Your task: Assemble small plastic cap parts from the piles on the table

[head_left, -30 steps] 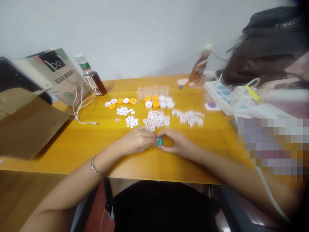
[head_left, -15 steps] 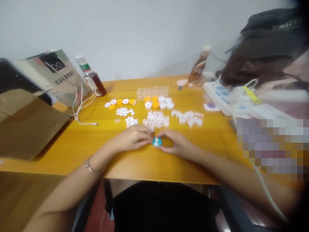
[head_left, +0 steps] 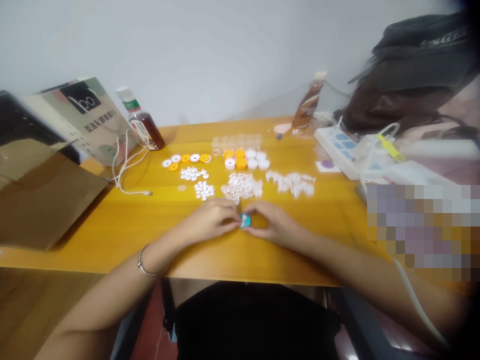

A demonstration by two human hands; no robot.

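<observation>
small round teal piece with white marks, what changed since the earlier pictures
The bare left hand drew back leftward, uncovering more of the small round teal piece, then moved right, covering its left edge. The bare right hand kept its pinch on it. The lacy white pieces and flat orange and white discs stayed put.

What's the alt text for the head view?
The left hand and right hand hold a small teal piece over a table. Beyond them lie white parts and orange and white discs, with two bottles farther back.
</observation>
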